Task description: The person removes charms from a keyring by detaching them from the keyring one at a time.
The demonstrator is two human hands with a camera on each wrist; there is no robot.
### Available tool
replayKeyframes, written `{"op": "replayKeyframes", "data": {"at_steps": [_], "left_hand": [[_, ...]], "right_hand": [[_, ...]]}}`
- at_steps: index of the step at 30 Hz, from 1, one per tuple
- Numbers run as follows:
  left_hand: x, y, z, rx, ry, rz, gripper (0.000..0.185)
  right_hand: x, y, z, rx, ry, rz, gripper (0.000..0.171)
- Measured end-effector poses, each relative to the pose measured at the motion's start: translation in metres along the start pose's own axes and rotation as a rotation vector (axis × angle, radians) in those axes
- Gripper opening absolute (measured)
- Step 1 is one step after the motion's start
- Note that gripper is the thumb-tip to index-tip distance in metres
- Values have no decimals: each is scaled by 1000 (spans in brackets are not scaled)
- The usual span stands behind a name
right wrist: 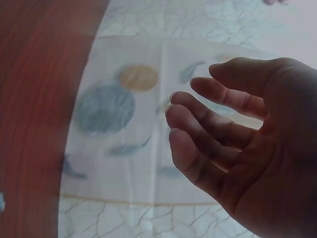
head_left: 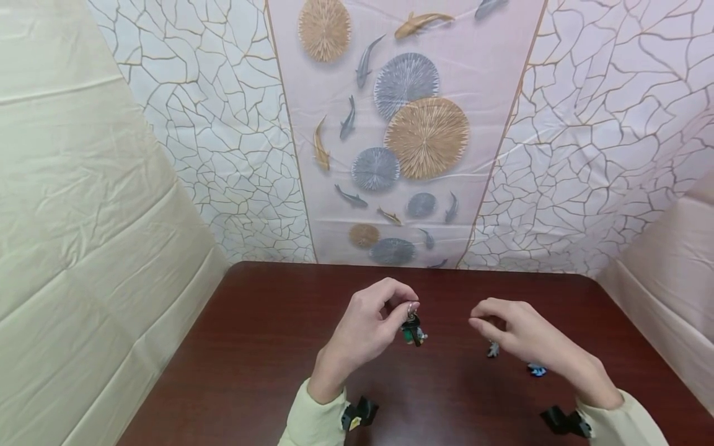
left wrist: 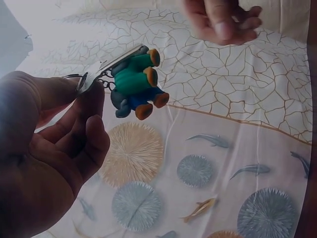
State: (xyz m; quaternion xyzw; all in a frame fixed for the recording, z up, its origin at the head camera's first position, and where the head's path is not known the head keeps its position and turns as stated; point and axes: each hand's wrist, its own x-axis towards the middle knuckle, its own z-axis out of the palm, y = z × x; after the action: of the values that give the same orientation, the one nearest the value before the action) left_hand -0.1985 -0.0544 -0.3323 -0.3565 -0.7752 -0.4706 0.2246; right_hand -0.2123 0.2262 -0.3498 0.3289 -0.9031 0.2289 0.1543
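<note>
A small keychain figure (left wrist: 137, 83), green-bodied with blue legs and orange feet, hangs from a metal key ring (head_left: 411, 308) above the middle of the dark wooden tabletop (head_left: 251, 347). The left hand (head_left: 365, 328) holds it up clear of the surface, its thumb and forefinger pinched on the ring while the other fingers curl in behind. In the left wrist view the figure dangles tilted from a short chain link just off the fingertips (left wrist: 94, 96).

The right hand (head_left: 521, 331) hovers just to the right of the figure, apart from it and holding nothing; its fingers (right wrist: 208, 129) are loosely bent and slightly spread. Below that hand, two more small charms lie on the tabletop: a greyish one (head_left: 493, 350) and a blue one (head_left: 537, 370), near each other.

By the look of it, the step in hand is working the ring while the figure hangs from it. The next move would call for the right hand to close in and take a precise pinch, on the ring or on one of the loose charms, while the left keeps the ring steady.

The tabletop is reddish-brown and glossy. Behind it hangs a cloth backdrop (head_left: 413, 136) printed with fish and round fan shapes, flanked by crackle-patterned panels, with plain cream sheeting (head_left: 83, 217) at the sides.
</note>
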Motion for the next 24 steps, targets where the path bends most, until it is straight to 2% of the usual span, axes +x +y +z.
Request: {"op": "replayKeyframes", "data": {"at_steps": [4,11,24], "left_hand": [[0,1,2,-1,-4,5,6],[0,1,2,14,-6,4,7],[0,1,4,18,23,37,8]], "right_hand": [[4,-12,2,40,54,-28,14],[11,-31,12,175,83,8,21],[23,-56,20,292,129,-70,24]]}}
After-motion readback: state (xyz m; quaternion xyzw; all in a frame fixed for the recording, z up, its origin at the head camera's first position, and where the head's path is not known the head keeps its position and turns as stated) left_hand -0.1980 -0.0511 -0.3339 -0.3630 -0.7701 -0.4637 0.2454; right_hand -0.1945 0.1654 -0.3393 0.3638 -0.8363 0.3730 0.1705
